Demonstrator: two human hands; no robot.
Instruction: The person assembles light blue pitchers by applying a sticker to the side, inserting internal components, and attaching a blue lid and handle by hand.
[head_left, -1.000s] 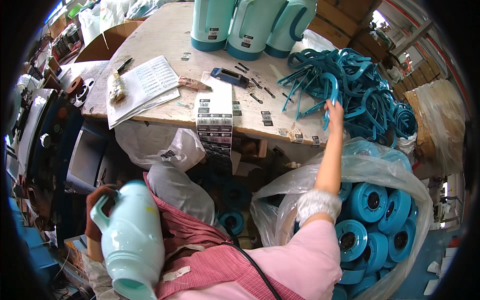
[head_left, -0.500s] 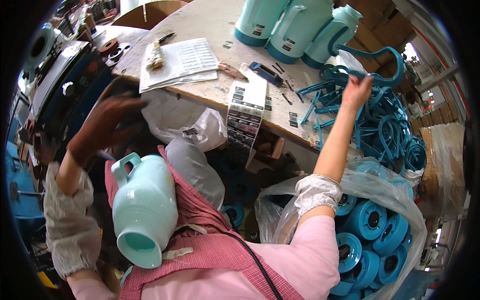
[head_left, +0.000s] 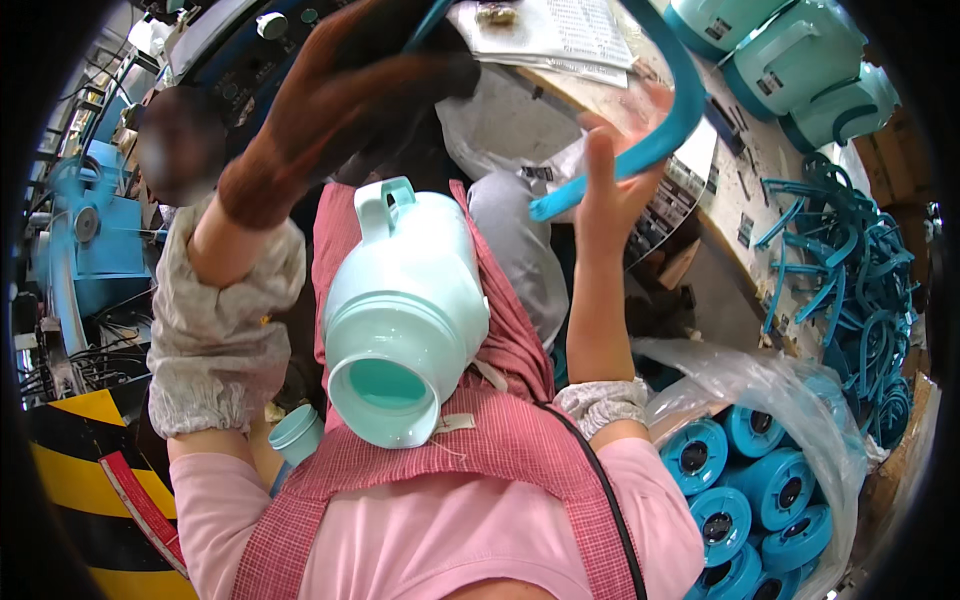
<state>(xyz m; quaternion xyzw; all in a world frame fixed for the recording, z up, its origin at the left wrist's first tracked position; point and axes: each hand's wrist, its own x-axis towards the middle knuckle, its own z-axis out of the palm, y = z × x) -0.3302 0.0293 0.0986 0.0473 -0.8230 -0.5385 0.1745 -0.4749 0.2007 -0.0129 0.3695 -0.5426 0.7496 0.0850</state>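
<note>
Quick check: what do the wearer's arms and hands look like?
The left hand wears a brown glove, darker in parts and somewhat blurred. The right hand is bare. Both arms have pink sleeves and pale, gathered oversleeves: the left one covers much of the forearm, the right one is bunched near the elbow.

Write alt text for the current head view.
A bare right hand grips a curved blue strip beyond a mint-green jug that lies against the wearer's red apron, its mouth toward them; the gloved left hand is blurred nearby. On the right are jumbled blue strips and a clear bag of round blue parts.
</note>
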